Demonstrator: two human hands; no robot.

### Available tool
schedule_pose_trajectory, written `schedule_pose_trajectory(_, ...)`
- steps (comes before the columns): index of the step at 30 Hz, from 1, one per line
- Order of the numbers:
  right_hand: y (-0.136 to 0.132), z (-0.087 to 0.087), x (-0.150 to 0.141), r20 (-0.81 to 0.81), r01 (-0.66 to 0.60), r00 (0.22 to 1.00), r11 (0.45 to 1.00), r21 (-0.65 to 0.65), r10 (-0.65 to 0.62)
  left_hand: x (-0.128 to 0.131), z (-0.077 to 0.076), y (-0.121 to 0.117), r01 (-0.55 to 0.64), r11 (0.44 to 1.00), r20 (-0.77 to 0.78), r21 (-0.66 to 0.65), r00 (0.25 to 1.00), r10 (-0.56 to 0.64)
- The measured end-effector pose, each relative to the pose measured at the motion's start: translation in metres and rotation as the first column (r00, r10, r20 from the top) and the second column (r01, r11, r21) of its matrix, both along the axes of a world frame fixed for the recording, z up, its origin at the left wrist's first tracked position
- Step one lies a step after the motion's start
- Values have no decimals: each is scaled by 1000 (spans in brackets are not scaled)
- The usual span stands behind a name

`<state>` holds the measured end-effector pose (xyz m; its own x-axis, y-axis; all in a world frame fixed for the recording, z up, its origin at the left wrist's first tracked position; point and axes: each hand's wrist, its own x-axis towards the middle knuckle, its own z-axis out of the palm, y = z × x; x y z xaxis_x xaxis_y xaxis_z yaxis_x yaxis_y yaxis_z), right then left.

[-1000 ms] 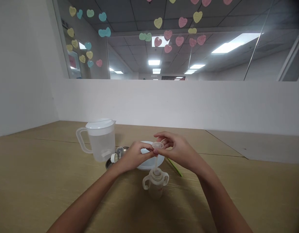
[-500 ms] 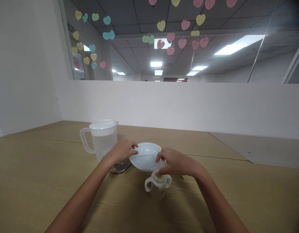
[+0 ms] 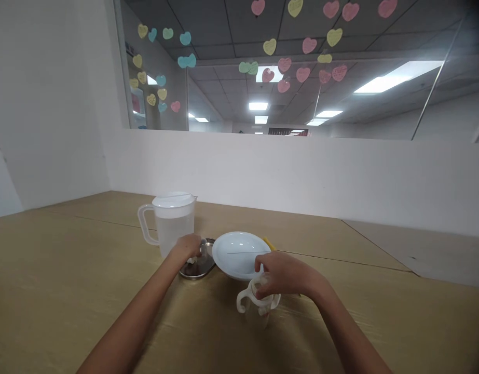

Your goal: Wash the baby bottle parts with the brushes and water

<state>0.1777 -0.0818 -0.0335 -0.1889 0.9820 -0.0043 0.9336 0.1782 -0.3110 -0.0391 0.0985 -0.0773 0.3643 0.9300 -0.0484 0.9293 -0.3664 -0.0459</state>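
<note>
A baby bottle [image 3: 258,314] with two white handles stands upright on the table in front of me. My right hand [image 3: 284,272] is at its top, thumb and fingers curled round the neck; the mouth is partly hidden. Further left, my left hand [image 3: 189,246] is low over a round metal tray [image 3: 198,271], its fingers closed against a clear plastic cap-like piece [image 3: 204,246]. Something small and whitish shows under those fingers, too unclear to name. A white bowl [image 3: 239,249] sits between my hands, just behind the bottle.
A clear lidded pitcher [image 3: 174,223] with a handle stands behind my left hand. Behind the bowl's right side lies a yellow stick-like thing [image 3: 269,243]. A white wall [image 3: 231,161] with a window above closes off the table's [image 3: 320,239] far edge.
My left hand has gone from the bowl's left rim down to the tray and closed. My right hand has lowered the clear piece it held onto the bottle's mouth. The view has shifted slightly.
</note>
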Motion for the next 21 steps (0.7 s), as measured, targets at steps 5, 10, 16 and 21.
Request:
schedule_pose_trajectory(5,-2,3,2,-40,-3,999,1000,5,3,4,-10,0,-10,999,9,36,1000,10)
schedule_pose_trajectory(10,-5,7,5,-64,12,998,1000,13,-11,2,-4,-6,50,998,23,24,998,-51)
schedule_pose_trajectory(16,-11,17,12,-89,26,996,998,59,-21,1,31,-32,196,977,89,84,975,-203)
schedule_pose_trajectory(21,-13,29,9,-310,98,951,955,281,-6,13,72,-79,473,788,339,394,722,-603)
